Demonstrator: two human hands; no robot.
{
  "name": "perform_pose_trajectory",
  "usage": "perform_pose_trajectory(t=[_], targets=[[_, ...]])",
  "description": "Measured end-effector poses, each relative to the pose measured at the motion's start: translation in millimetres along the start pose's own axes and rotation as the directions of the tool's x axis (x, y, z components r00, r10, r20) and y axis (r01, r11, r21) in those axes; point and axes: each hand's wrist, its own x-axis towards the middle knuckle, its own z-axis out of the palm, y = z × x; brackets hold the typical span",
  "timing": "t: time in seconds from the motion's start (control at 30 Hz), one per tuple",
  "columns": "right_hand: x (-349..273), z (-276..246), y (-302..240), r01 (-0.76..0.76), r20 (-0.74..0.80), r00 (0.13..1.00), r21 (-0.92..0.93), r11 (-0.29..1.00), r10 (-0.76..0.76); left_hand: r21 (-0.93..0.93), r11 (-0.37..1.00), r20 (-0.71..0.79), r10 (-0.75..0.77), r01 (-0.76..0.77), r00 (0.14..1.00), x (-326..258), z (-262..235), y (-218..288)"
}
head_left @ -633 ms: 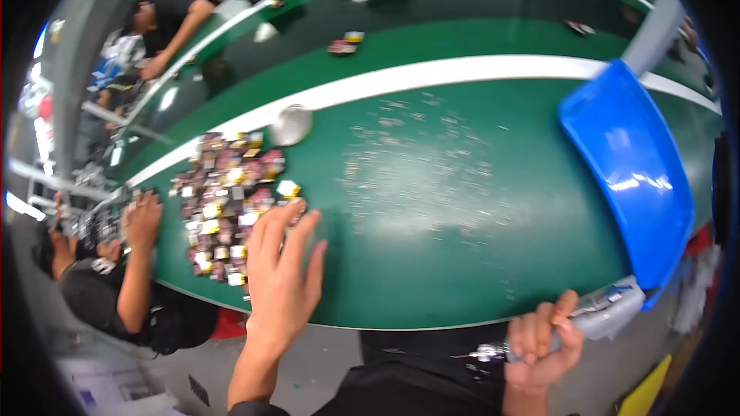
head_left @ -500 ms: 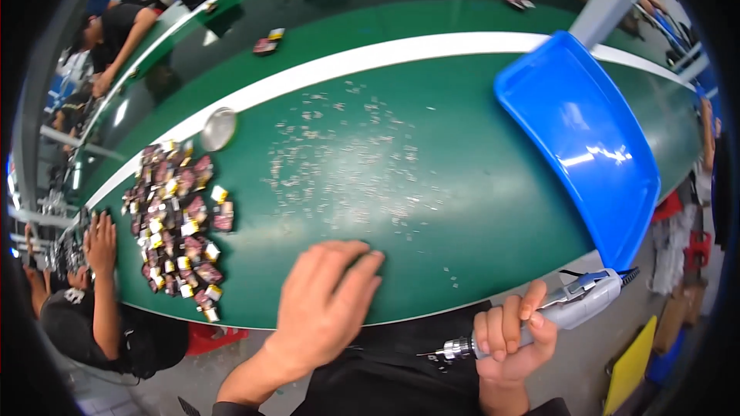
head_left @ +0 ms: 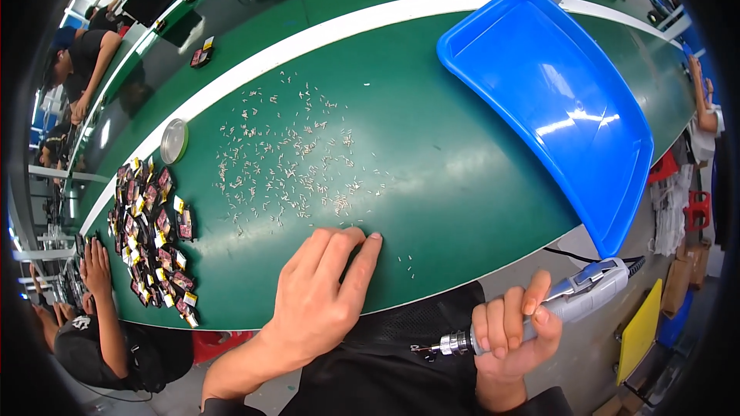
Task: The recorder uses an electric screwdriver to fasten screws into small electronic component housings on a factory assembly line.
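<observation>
My left hand [head_left: 320, 293] lies flat on the green table [head_left: 432, 169] near its front edge, fingers spread and holding nothing. Just beyond its fingertips, several tiny silver screws [head_left: 285, 158] are scattered over the surface. My right hand [head_left: 512, 331] is off the table's edge, closed around a grey electric screwdriver [head_left: 566, 300] whose metal bit points left and whose cable runs off to the right. A pile of small dark circuit parts with yellow and pink patches [head_left: 154, 231] lies to the left of my left hand.
A big blue plastic tray [head_left: 555, 100] sits at the right of the table. A small round metal tin [head_left: 174, 140] stands by the white stripe. Another person's hands [head_left: 96, 266] rest at the left end; other people work at far benches.
My left hand has slid right from the parts pile to the front edge below the screws. The view has swung left, bringing the blue tray and screws more central.
</observation>
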Motion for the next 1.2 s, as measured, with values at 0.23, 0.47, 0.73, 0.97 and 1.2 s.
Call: perform_pose_trajectory(t=[0.23, 0.47, 0.73, 0.97, 1.2], targets=[[5, -2, 1, -0.015, 0.012, 1.0, -0.007, 1.0, 0.015, -0.109, 0.994, -0.006, 0.002, -0.002, 1.0, 1, 1, 11], [1, -2, 3, -0.024, 0.01, 1.0, -0.019, 1.0, 0.024, -0.036, 0.997, -0.025, 0.073, -0.074, 0.997, 5, 6, 12], [3, 1, 5, -0.022, 0.0, 1.0, -0.035, 0.999, 0.022, 0.092, 0.965, 0.023, 0.244, -0.245, 0.97, 9, 9, 5], [3, 7, 15, 0.018, -0.007, 1.0, -0.014, 1.0, -0.018, 0.098, 0.969, 0.056, 0.221, -0.226, 0.974, 1, -8, 0], [3, 23, 2, -0.02, -0.038, 0.999, 0.009, 1.0, 0.021, 0.262, 0.887, -0.181, -0.342, 0.381, 0.922, 46, -76, -130]])
